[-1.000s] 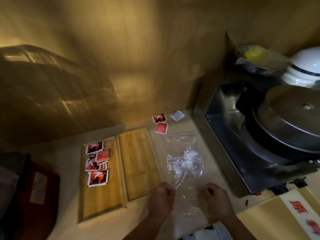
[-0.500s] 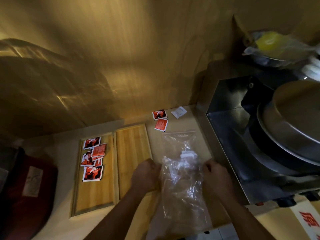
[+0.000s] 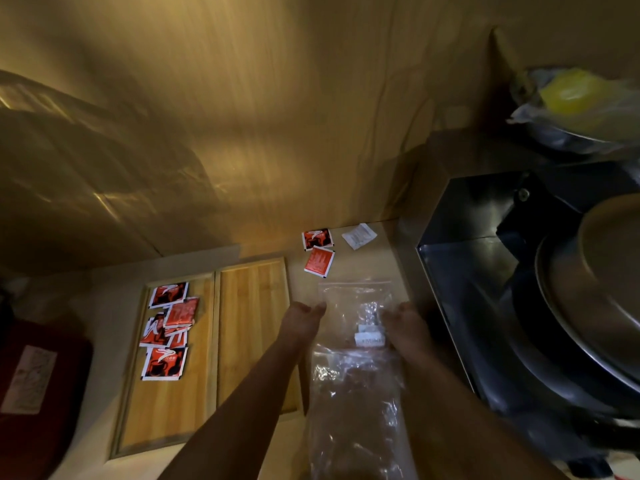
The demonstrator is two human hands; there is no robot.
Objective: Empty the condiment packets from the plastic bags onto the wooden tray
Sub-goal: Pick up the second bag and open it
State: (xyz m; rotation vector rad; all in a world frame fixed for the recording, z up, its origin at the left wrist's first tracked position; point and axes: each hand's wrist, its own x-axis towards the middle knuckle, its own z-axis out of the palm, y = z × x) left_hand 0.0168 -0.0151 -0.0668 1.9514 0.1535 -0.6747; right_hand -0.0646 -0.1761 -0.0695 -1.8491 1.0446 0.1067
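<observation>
left tray (image 3: 166,403): red packets (image 3: 168,329) | right tray (image 3: 252,327): bare | plastic bag (image 3: 356,375): held

wooden trays (image 3: 252,327): honey-yellow, fine straight grain. packets on left tray (image 3: 168,327): red-orange and black with white swoosh, white borders. two loose packets (image 3: 318,251): same red, one plain red-orange with pale print. small sachet (image 3: 358,235): white. plastic bag (image 3: 356,382): clear, white label. counter (image 3: 349,265): pale beige. appliance (image 3: 485,258): dark steel.
</observation>
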